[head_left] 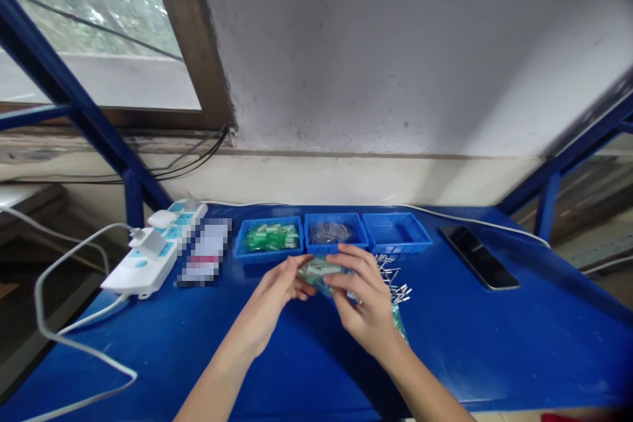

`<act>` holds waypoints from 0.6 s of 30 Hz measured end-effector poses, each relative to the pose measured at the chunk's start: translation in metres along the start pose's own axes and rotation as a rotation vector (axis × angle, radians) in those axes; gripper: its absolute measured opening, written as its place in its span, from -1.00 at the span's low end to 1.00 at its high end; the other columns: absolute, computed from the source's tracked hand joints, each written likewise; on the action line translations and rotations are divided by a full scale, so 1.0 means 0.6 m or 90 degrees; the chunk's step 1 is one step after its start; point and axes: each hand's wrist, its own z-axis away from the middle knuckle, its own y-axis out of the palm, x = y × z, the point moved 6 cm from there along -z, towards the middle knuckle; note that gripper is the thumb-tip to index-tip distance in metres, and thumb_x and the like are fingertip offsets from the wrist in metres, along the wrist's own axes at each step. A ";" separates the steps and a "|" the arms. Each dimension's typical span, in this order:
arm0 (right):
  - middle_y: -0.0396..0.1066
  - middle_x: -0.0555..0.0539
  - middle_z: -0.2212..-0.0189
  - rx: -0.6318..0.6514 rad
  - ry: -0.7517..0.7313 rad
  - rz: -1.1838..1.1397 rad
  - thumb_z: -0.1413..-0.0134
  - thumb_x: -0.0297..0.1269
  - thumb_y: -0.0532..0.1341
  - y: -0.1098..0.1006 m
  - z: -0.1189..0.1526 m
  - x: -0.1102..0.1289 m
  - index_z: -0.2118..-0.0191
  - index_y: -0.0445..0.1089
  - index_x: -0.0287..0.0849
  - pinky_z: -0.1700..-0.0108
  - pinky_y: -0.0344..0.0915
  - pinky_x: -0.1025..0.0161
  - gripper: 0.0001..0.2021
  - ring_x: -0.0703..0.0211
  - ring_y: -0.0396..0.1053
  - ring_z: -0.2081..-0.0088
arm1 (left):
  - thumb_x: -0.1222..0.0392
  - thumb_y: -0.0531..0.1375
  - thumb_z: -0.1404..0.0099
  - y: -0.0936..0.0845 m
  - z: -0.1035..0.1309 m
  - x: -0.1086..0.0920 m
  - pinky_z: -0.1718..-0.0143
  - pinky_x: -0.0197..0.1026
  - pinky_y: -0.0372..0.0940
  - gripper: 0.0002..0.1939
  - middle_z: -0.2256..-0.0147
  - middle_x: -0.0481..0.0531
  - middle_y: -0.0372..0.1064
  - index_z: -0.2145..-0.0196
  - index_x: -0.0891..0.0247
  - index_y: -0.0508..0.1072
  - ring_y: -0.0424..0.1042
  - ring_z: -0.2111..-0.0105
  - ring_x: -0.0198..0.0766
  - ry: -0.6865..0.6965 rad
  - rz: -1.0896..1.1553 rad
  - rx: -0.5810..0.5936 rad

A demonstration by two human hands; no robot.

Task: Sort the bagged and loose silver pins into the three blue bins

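Note:
Between both hands is a small clear, greenish plastic bag (319, 268) with light-coloured contents I cannot make out. My left hand (281, 285) grips its left side with bent fingers. From the right, my right hand (364, 291) has its thumb and fingers closed on the bag. Just beyond my right hand lie several loose shiny metal pins (395, 285) in a scattered heap. Part of a green plastic packet (398, 322) shows beside my right wrist; the rest is hidden behind it.
Three blue trays line the back: a left tray (238, 249) with green packets, a middle tray (364, 242) with clear bags, and a right tray (395, 231). A white power strip (121, 275) and blurred-out phone (205, 254) are left; a black phone (479, 256) is right.

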 end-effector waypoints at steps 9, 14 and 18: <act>0.15 -0.15 -0.05 0.005 0.130 0.094 -0.06 -0.49 0.12 0.008 0.019 -0.032 0.20 0.42 -0.07 -0.01 0.27 -0.01 -0.76 0.00 0.17 -0.10 | 0.25 0.19 -0.22 -0.111 0.005 -0.100 -0.01 -0.10 0.28 -0.83 0.16 0.04 0.46 0.19 0.23 0.41 0.43 0.09 -0.18 0.493 -0.297 -0.530; 0.25 -0.14 0.09 -0.031 0.229 0.194 -0.11 -0.33 0.13 -0.045 0.059 -0.066 0.26 0.42 -0.07 0.06 0.27 0.00 -0.87 0.01 0.25 0.02 | 0.28 0.06 -0.31 -0.084 -0.075 -0.072 -0.03 -0.07 0.26 -0.79 0.13 0.02 0.49 0.20 0.19 0.47 0.42 0.04 -0.17 0.503 -0.664 -0.308; 0.31 -0.12 0.14 0.012 0.279 0.265 -0.14 -0.26 0.13 -0.089 0.110 -0.082 0.25 0.41 -0.05 0.08 0.26 0.00 -0.87 -0.01 0.25 0.04 | 0.21 0.03 -0.33 -0.052 -0.113 -0.016 -0.05 0.02 0.20 -0.75 0.12 0.02 0.49 0.21 0.15 0.52 0.42 0.05 -0.11 0.377 -0.804 -0.113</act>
